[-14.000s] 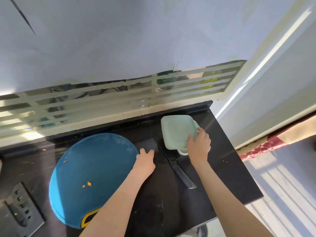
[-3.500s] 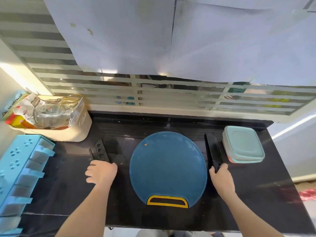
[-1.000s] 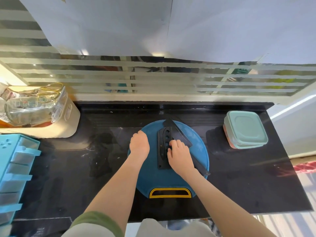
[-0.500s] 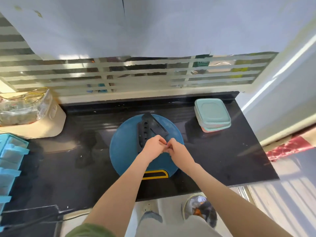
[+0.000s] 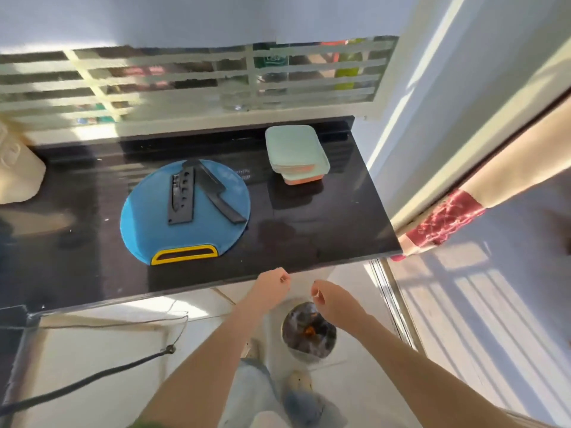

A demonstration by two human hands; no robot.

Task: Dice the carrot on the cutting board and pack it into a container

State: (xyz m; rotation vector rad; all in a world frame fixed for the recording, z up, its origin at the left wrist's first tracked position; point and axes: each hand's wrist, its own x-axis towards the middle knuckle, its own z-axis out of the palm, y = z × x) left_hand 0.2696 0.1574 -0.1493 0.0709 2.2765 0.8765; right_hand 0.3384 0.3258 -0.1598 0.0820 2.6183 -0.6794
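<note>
Both hands have left the cutting board (image 5: 145,223) and now hang off the near edge of the black counter (image 5: 309,230), above a bin (image 5: 309,335) on the floor; half a second ago they met over the board's near half. The knife and sheath lie where they lay then.

The left hand (image 5: 272,288) has its fingers curled in, thumb against the fingertips. The right hand (image 5: 333,301) is bunched the same way, fingertips drawn to the thumb. Whether either pinches anything is too small to tell. The two hands are near each other but apart.

The round blue board sits on the counter with its yellow handle slot toward the person. On it the black knife (image 5: 213,191) lies on a slant, blade toward the far left, handle toward the near right. Just left of it the black sheath (image 5: 182,200), pierced with holes, runs roughly front to back.

The container (image 5: 296,152) stands at the counter's far right, well apart from the board, under a mint-green lid; orange shows along its lower wall. Orange scraps show in the bin's dark liner.
</note>
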